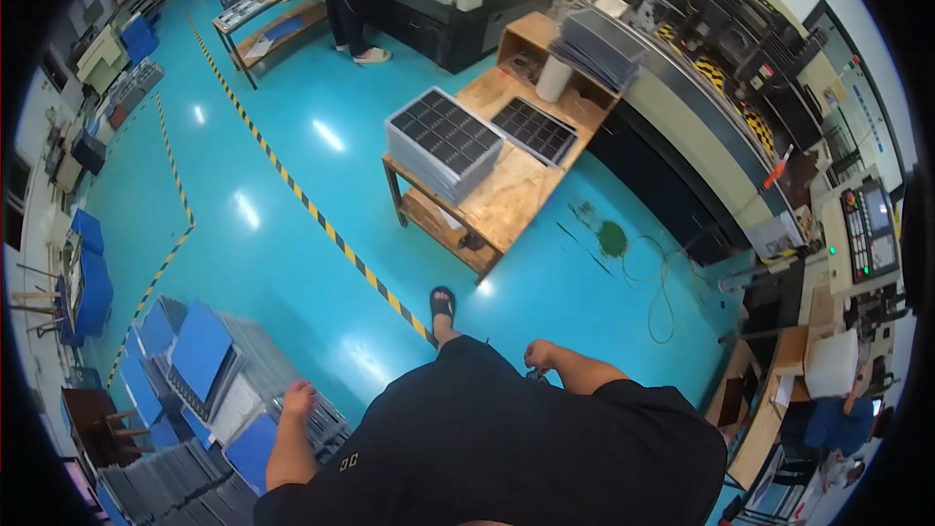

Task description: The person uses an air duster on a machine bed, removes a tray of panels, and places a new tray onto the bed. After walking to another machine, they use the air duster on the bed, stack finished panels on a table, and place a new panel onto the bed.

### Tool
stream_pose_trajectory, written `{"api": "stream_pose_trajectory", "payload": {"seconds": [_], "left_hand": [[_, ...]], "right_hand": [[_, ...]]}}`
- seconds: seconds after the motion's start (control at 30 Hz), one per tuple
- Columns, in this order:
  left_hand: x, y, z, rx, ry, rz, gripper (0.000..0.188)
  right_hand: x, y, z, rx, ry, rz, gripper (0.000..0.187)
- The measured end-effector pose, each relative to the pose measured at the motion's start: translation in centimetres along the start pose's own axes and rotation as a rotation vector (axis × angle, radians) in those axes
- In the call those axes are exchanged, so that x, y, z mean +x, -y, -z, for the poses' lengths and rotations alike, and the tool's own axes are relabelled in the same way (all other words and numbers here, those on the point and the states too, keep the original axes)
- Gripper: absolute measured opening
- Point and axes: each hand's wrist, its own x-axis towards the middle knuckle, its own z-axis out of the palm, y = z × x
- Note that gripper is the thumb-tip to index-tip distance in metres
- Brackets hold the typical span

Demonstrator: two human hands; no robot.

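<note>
Stacked grey trays [263, 353] are gathered on the floor at the lower left, with blue sheets [202, 346] set among and on top of them. In front of this group the left hand [300, 397] is seen, its fingers loosely curled; whether the stack is touched, and whether the grip is closed on anything, cannot be told. The right hand [540, 355] is held before the body, well apart from the trays, with its fingers bent; a small dark shape is seen below them, but whether it is gripped cannot be made out. Ahead, a wooden bench [511, 217] is loaded with a stack of grey trays filled with dark pieces [444, 136], and just beside it a single dark gridded tray [535, 131] is laid flat. Farther back on the bench, a white cylinder [554, 79] is stood near a wooden box [534, 36], on which more grey trays [602, 44] are piled. The blue floor [360, 263] is crossed by yellow-and-black tape [310, 209]. At the right, a machine's control panel [867, 231] is mounted.
</note>
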Motion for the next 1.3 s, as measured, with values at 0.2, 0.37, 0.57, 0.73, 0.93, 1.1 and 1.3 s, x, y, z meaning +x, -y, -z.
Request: {"api": "stream_pose_trajectory", "payload": {"seconds": [0.2, 0.37, 0.57, 0.73, 0.93, 1.1, 1.3], "left_hand": [[3.1, -9.7, -6.8, 0.330, 0.365, -0.144, 0.034], [2.3, -17.0, -8.3, 0.265, 0.044, 0.010, 0.057], [12.9, -17.9, -2.5, 0.272, 0.337, 0.140, 0.050], [23.4, -24.8, 3.8, 0.615, 0.508, -0.282, 0.037], [34.6, -35.4, 11.5, 0.366, 0.257, -0.116, 0.026], [36.8, -41.6, 12.9, 0.383, 0.292, -0.132, 0.025], [37.4, -42.0, 9.9, 0.551, 0.465, -0.135, 0.031]], "right_hand": [[8.3, 9.9, 9.3, 0.001, 0.044, 0.014, 0.017], [11.2, 21.4, 18.3, 0.008, 0.052, 0.045, 0.022], [12.0, 30.3, 19.2, 0.167, 0.122, 0.145, 0.043], [13.3, 30.0, 12.3, 0.264, 0.128, -0.171, 0.043], [7.8, 38.1, 7.4, 0.243, 0.002, -0.161, 0.027], [8.3, 42.8, 5.7, 0.487, -0.128, -0.117, 0.044], [9.2, 44.3, 2.7, 0.534, -0.259, -0.026, 0.038]]}}
